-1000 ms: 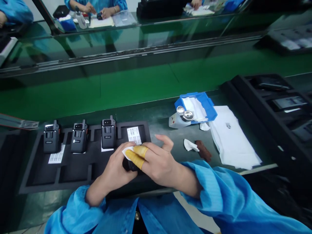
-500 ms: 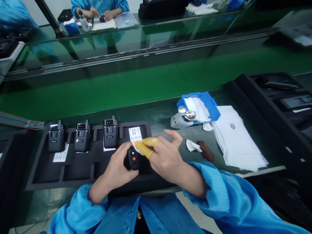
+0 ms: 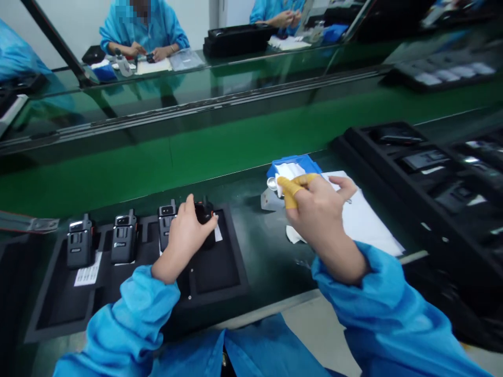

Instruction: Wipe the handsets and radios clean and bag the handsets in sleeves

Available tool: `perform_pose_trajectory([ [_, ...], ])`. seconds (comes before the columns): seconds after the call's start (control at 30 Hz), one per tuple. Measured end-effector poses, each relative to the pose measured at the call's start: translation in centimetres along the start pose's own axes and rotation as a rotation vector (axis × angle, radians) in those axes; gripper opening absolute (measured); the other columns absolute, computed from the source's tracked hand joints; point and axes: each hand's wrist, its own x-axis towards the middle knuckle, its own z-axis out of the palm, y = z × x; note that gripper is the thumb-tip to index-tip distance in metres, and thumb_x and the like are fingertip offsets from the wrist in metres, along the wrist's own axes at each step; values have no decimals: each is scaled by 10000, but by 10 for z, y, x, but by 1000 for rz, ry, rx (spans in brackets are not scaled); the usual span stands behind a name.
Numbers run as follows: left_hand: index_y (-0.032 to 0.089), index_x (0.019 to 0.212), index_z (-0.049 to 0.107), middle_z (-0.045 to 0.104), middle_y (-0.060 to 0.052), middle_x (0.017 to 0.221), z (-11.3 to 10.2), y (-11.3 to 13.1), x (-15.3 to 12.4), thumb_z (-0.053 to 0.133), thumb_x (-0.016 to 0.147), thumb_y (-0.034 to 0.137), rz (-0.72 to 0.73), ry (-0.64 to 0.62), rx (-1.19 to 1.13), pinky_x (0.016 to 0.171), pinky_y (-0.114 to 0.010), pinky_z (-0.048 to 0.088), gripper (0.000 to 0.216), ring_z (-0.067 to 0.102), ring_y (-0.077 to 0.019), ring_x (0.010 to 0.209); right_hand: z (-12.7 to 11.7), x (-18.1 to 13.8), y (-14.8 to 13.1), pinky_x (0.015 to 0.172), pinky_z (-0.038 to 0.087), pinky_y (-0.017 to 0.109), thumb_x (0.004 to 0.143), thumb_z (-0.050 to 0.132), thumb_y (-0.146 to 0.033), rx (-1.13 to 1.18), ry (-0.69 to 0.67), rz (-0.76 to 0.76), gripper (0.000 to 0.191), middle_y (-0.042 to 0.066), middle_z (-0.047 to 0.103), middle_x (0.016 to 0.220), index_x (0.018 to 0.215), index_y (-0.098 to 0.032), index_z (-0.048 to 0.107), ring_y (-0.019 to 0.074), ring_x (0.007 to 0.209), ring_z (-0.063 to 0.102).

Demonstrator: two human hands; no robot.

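Observation:
My left hand (image 3: 187,230) grips a black handheld device (image 3: 204,211) with a short stub on top. It holds the device over the right end of a black foam tray (image 3: 239,262); a printed white label (image 3: 218,229) shows behind it. Three similar devices stand in a row: a left one (image 3: 79,243), a middle one (image 3: 123,238) and a third (image 3: 165,214) partly behind my left hand. My right hand (image 3: 320,209), with yellow finger covers, pinches a small white wipe (image 3: 279,187) by a white dispenser bottle (image 3: 269,200) with a metal top.
Behind my right hand is a blue bin (image 3: 310,163) of white wipes. White bags (image 3: 365,225) lie beside it, and a crumpled wipe (image 3: 294,234) below. Black trays (image 3: 353,152) holding devices stand on the right. Across the glass partition (image 3: 188,99), people in blue sleeves work.
My left hand has moved up and left with the device, over the tray's back right part. My right hand has moved away from it, up and right to the dispenser. The view has shifted.

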Motion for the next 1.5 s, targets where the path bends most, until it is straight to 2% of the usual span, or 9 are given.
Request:
perform_pose_trajectory([
  [0.17, 24, 1336, 362, 549, -248, 1133, 10, 12, 11, 520, 823, 493, 74, -18, 184, 704, -455, 511, 713, 624, -389, 943, 10, -2, 33, 850, 245, 449, 801, 458, -97, -100, -81, 111, 232, 40, 604, 825, 755, -196, 662, 180, 800, 503],
  [0.33, 66, 1285, 437, 521, -235, 1116, -1, -7, -4, 413, 878, 494, 127, 126, 244, 704, -474, 496, 591, 587, -391, 958, 20, -11, 33, 902, 204, 449, 808, 436, -43, -131, -200, 30, 299, 11, 589, 815, 752, -221, 670, 152, 781, 472],
  [0.43, 74, 1271, 443, 508, -228, 1102, -10, -26, -10, 481, 846, 489, 12, 200, 296, 788, -517, 463, 595, 542, -409, 1027, 20, -15, 30, 899, 208, 457, 794, 433, -27, -97, -208, 14, 303, 17, 587, 805, 710, -209, 660, 158, 786, 472],
  [0.53, 87, 1323, 375, 485, -226, 1152, -13, -41, -11, 572, 786, 492, -157, 155, 290, 798, -545, 456, 701, 541, -429, 1040, 16, -13, 24, 878, 227, 468, 755, 444, -25, -54, -121, 29, 283, 33, 595, 818, 726, -202, 662, 175, 795, 494],
  [0.63, 84, 1375, 296, 476, -224, 1172, -12, -50, -8, 601, 767, 461, -255, 41, 163, 788, -512, 480, 777, 587, -406, 1000, 12, -2, 6, 863, 244, 468, 733, 459, -40, -12, -17, -19, 271, 48, 608, 834, 774, -199, 675, 185, 780, 517],
  [0.73, 86, 1385, 277, 499, -198, 1159, -13, -57, -11, 652, 718, 385, -292, 63, 28, 845, -491, 477, 822, 575, -385, 1050, 8, 8, -26, 869, 247, 449, 750, 458, -48, 67, 16, -134, 287, 44, 625, 838, 829, -204, 687, 177, 781, 536],
  [0.93, 164, 1167, 483, 511, -92, 1074, -17, -67, -49, 625, 614, 170, -6, 190, -298, 925, -415, 463, 571, 560, -270, 1043, 11, 9, -91, 912, 235, 394, 776, 480, -43, 214, -24, -323, 306, 10, 640, 820, 894, -228, 693, 133, 766, 527],
  [1.1, 218, 1072, 482, 555, -40, 1043, -18, -65, -72, 555, 548, 55, 43, 120, -494, 889, -380, 481, 553, 573, -226, 1011, 14, 1, -129, 915, 221, 381, 815, 467, -54, 347, -79, -501, 325, -6, 656, 825, 952, -242, 693, 119, 754, 516],
  [1.5, 219, 1047, 484, 586, -31, 1017, -21, -71, -73, 547, 528, 28, 65, 61, -549, 854, -394, 496, 557, 597, -220, 960, 18, -3, -156, 937, 220, 399, 908, 409, -99, 476, -10, -609, 288, -22, 692, 785, 875, -191, 680, 111, 759, 546],
])
